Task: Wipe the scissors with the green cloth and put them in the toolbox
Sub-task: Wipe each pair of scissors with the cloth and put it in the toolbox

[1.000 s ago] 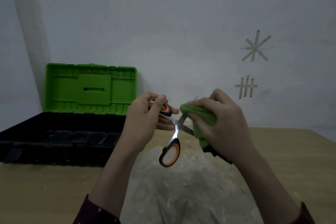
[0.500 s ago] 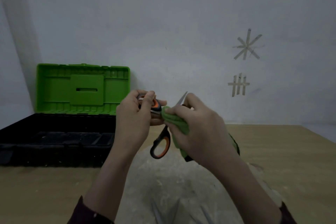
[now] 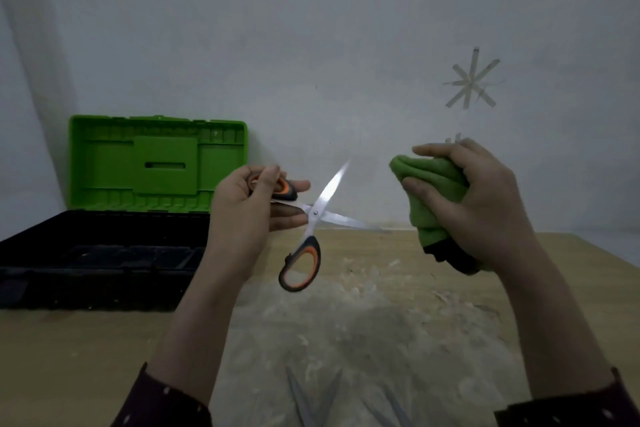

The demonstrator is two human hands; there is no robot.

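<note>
Pale wooden table (image 3: 69,357) — whitish scuffed patch (image 3: 363,322) at its middle, grey wall (image 3: 311,45), tape star (image 3: 471,81) stuck on it

one pair of scissors (image 3: 313,215), centre. one green cloth (image 3: 429,180), right. one toolbox (image 3: 86,270), far left, with one green lid (image 3: 104,163). two hands: left hand (image 3: 242,215), right hand (image 3: 485,204). one tape star (image 3: 472,81) on the far wall. one table (image 3: 69,357). near, grey pointed shapes (image 3: 301,399), too blurred to count.

From where I stand no word, brand or number can be read anywhere, and the only sign is a star of crossed tape strips (image 3: 471,81) stuck on the grey wall (image 3: 311,45), with more tape ends (image 3: 453,139) showing just below it.
</note>
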